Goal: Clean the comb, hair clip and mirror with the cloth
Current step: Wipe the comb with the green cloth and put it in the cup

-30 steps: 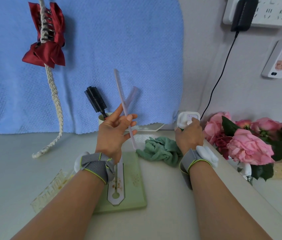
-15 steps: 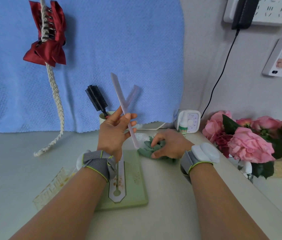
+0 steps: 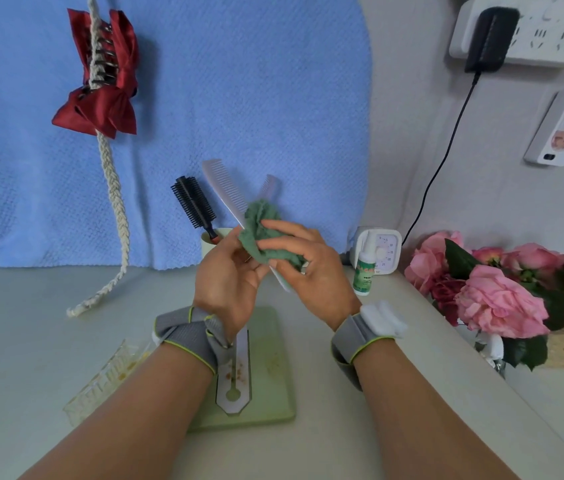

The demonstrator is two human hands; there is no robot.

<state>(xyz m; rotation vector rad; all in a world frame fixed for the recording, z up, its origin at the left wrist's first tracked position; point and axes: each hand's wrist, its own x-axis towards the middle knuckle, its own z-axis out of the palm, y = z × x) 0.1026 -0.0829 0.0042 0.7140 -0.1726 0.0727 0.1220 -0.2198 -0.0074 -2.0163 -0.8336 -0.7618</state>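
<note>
Two hands meet above the middle of the tabletop (image 3: 48, 306) in the head view. The left hand (image 3: 226, 278) grips the pale comb (image 3: 226, 192) by its lower part, teeth end tilted up and left. The right hand (image 3: 308, 268) is closed on the green cloth (image 3: 261, 225), which is pressed around the comb's middle. Below the wrists, a green mirror (image 3: 273, 393) lies flat near the front edge, with a white strip on it. A red hair clip (image 3: 100, 98) hangs on a braided cord (image 3: 114, 202) against the blue towel (image 3: 239, 81) behind. A spray bottle (image 3: 363, 268) stands near the right edge beside pink flowers (image 3: 498, 299).
</note>
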